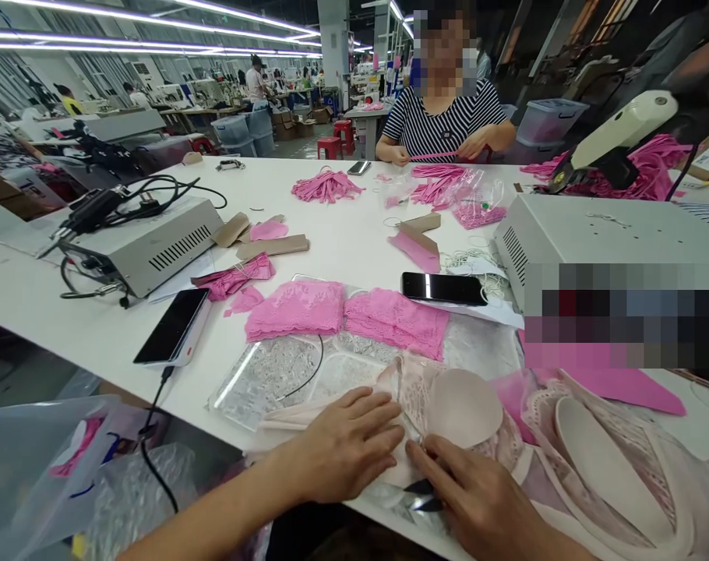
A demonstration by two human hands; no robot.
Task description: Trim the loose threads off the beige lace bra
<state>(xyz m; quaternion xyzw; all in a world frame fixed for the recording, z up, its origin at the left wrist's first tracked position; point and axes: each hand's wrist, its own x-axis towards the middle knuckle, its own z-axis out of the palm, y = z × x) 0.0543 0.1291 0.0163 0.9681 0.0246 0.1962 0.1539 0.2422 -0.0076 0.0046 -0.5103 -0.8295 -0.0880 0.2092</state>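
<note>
1. Your left hand (pixel 354 444) lies palm down, fingers long and nearly together, spread over the pale band of the lace bra (pixel 410 389). It holds nothing that shows.
2. Your right hand (pixel 477 483) has its fingertips bent and drawn close together at the fabric edge, just below the near padded cup (pixel 465 409). Whether they grip the cloth, I cannot tell.
3. Dark pointed blades (pixel 425 502) show under your right fingers; how they are held is hidden. Keep the points angled away from lace and skin.
4. The bra lies at the table's near edge, in front of you; another padded cup (pixel 611 467) sits to the right, tilted among pale lace.
5. Likely best: light, even pressure from the left palm, so the band lies smooth without stretching.
6. Work the edge with right fingertips only; a hard tug could pucker the lace.
7. The clear tray (pixel 231 397) and pink lace stacks (pixel 296 308) sit just beyond; loose cloth could snag there.
</note>
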